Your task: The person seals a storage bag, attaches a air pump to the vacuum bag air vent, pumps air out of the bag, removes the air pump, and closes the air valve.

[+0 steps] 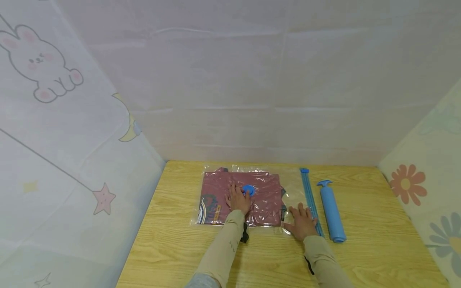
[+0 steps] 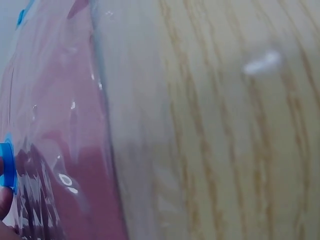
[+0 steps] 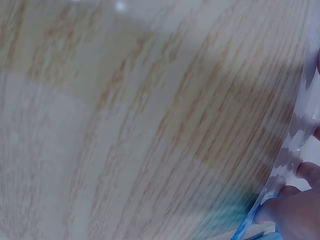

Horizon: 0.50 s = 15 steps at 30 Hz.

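A clear plastic vacuum bag (image 1: 293, 182) lies flat on the table with a folded maroon garment (image 1: 266, 206) inside. On its upper face sits a round blue valve (image 1: 249, 188). My left hand (image 1: 238, 201) rests on the bag just left of the valve, its fingers spread and its thumb at the valve; in the left wrist view a fingertip touches the valve (image 2: 7, 165). Toward the bag's right end, my right hand (image 1: 302, 222) presses on the plastic with spread fingers, beside the blue zip strip (image 1: 308, 190). In the right wrist view only part of the right hand (image 3: 297, 215) shows.
A blue hand pump (image 1: 332, 214) with a T-shaped handle lies right of the bag, beside the zip strip. The wood-grain table (image 1: 173, 200) is bordered by a plain back wall (image 1: 223, 132) and printed side sheets (image 1: 72, 132).
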Motion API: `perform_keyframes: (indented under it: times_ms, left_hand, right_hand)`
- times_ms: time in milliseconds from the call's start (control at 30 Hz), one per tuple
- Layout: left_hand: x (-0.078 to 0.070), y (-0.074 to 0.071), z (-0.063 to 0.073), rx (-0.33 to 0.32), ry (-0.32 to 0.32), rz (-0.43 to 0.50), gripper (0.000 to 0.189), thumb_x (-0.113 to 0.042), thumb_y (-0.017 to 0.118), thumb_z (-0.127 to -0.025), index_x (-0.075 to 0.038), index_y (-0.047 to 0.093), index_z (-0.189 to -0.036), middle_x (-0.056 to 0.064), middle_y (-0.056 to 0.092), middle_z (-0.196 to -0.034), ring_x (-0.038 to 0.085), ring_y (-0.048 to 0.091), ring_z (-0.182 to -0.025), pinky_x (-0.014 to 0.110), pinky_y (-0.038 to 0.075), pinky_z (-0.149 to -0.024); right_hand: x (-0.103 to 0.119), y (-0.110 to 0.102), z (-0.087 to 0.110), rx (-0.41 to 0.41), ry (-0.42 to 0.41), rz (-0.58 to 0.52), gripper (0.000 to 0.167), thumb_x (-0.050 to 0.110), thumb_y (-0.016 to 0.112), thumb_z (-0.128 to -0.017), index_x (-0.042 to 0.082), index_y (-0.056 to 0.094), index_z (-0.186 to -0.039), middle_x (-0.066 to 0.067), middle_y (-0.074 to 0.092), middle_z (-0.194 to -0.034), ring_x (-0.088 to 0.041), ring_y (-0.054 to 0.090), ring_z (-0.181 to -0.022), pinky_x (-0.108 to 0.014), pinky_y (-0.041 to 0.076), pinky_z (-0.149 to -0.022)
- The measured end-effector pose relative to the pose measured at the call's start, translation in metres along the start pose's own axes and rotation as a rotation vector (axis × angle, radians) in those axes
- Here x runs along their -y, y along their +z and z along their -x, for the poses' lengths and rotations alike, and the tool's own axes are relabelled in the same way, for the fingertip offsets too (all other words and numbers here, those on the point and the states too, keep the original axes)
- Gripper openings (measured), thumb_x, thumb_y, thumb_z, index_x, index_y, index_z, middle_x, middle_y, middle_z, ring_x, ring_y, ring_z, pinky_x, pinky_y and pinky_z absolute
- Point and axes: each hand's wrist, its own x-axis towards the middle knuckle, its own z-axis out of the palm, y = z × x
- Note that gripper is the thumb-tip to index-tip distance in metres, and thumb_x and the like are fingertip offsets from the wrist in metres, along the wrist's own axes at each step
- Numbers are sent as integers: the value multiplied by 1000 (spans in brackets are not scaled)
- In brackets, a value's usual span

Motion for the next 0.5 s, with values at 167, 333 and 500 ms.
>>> perform_keyframes:
  times_ms: [167,333,500]
  left_hand:
    - [-1,0,0,-13,14,12,19,-25,54,-98,-10,57,-110,11,27,-157,33,13,-150,66,9,-114]
    - [-2,-1,1,-13,12,6,23,-19,50,-99,-13,61,-120,13,31,-155,35,14,-149,67,9,-113]
    - [-4,-2,1,4,-10,-32,26,-20,49,-101,-17,60,-123,11,30,-156,33,13,-150,65,10,-115]
  right_hand:
    - [1,-1,1,4,3,-4,78,45,70,-84,2,42,-143,-35,12,-154,-61,6,-138,-85,7,-97]
    - [2,-2,2,11,10,-14,78,44,70,-84,2,41,-143,-35,11,-154,-61,6,-138,-85,6,-97]
    - [4,-3,3,5,14,-7,77,44,70,-84,2,42,-142,-35,12,-154,-60,7,-138,-85,7,-98]
